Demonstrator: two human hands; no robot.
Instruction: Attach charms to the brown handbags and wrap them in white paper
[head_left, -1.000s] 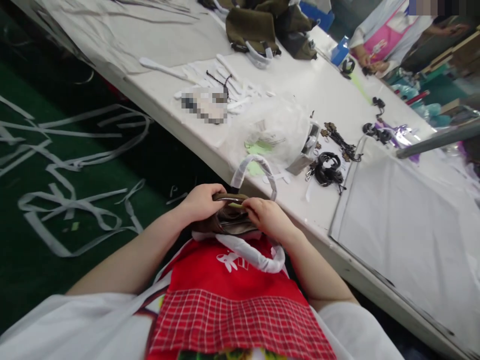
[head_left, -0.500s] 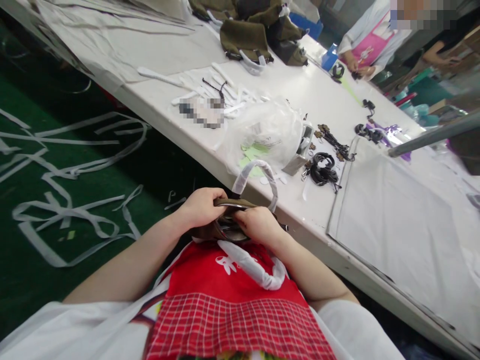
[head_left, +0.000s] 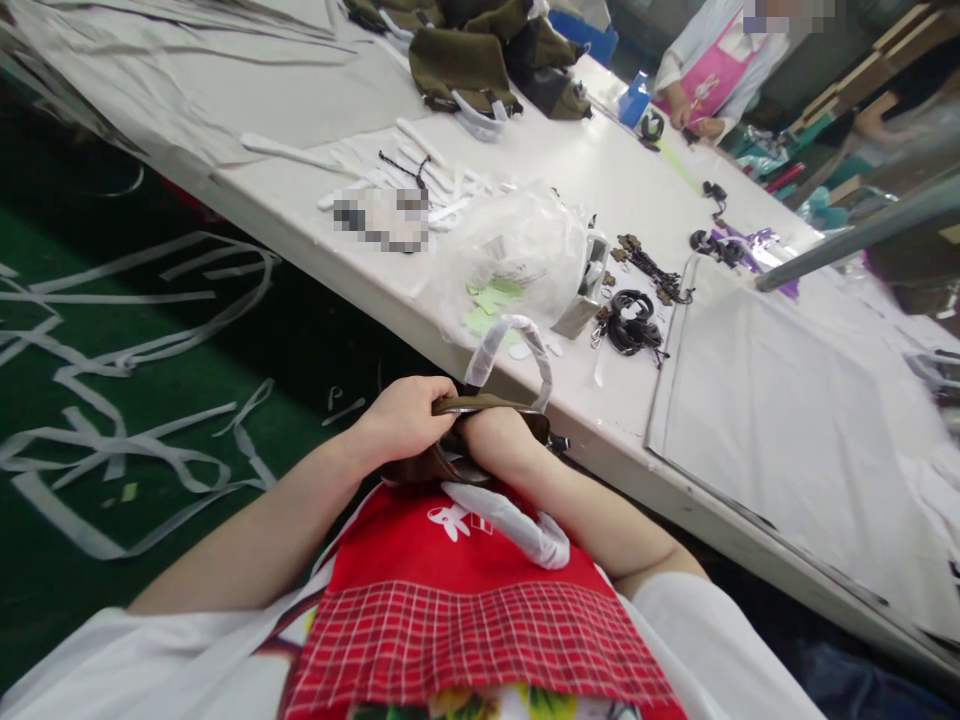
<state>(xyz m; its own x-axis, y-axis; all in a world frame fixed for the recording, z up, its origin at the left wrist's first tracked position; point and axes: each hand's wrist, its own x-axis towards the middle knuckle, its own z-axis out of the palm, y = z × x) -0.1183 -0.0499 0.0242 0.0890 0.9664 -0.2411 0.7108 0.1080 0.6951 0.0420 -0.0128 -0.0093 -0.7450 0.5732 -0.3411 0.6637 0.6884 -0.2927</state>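
A brown-olive handbag (head_left: 420,466) with an unzipped top is held against the red apron (head_left: 480,560), at the table's front edge. Two handles wrapped in white material stand out from it, one toward the table (head_left: 541,365) and one over the apron (head_left: 517,525). My left hand (head_left: 412,415) grips the bag's rim by the zipper, fingers closed over the edge. My right hand (head_left: 495,440) reaches into the bag's opening, and its fingers are hidden inside.
On the white table (head_left: 360,275) lie a clear plastic bag (head_left: 517,250), black straps (head_left: 630,322), white strips (head_left: 292,152) and several olive bags (head_left: 461,75). A metal pole (head_left: 847,240) crosses at right. A co-worker (head_left: 705,75) stands across the table. White strips (head_left: 172,450) litter the green floor.
My right hand has moved left and deeper into the bag's opening. My left hand keeps its hold on the rim. The view has shifted slightly, so the table's contents appear farther left.
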